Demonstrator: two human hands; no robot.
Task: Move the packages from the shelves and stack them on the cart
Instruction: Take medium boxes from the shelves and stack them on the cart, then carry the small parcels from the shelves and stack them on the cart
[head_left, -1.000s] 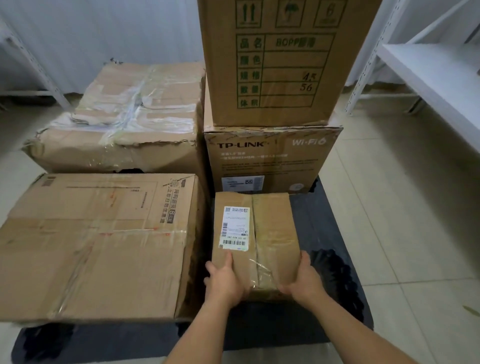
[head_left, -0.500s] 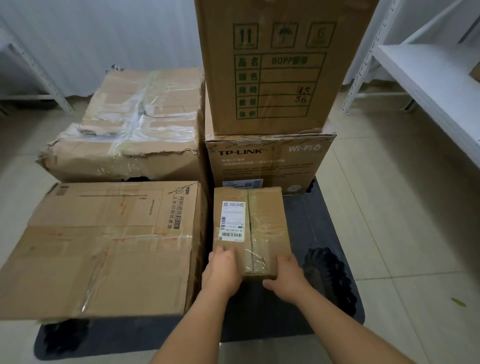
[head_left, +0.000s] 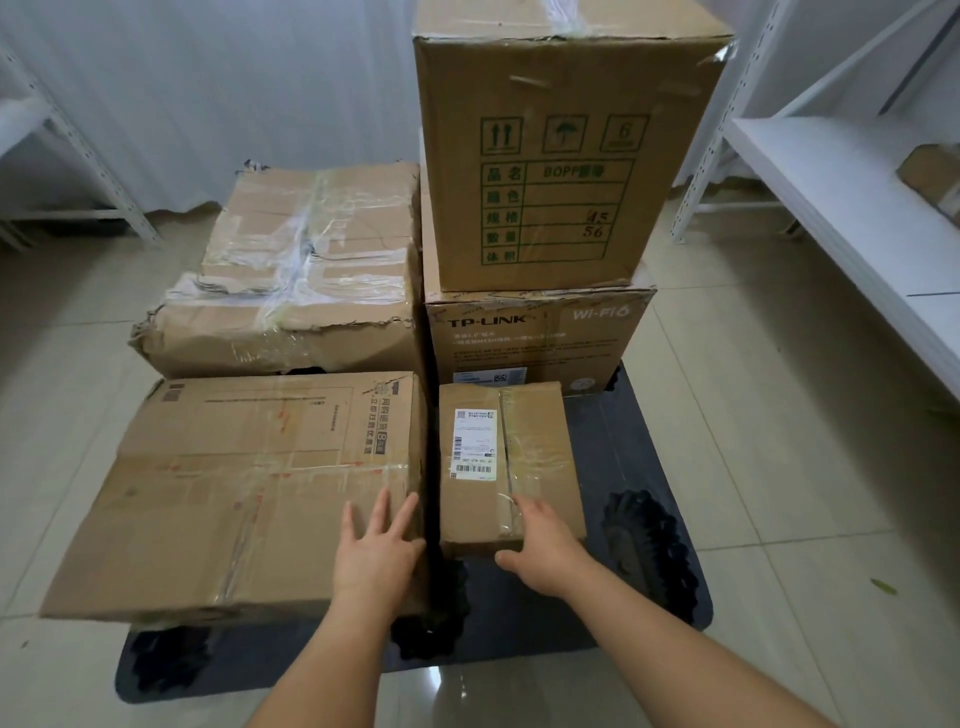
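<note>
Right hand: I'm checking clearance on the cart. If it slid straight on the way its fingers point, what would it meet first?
Probably the TP-LINK box, after crossing the small labelled package that the right hand rests on.

Small package (head_left: 509, 467) right of large box (head_left: 249, 488)

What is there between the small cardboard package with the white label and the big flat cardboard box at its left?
Only a narrow dark gap, seen in the head view, separates the small labelled cardboard package from the big flat cardboard box.

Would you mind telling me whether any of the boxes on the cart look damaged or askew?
Yes: the crumpled, heavily taped brown cardboard box at the back left is torn along its front top edge and sags. The large flat cardboard box in front overhangs the dark cart deck.
</note>
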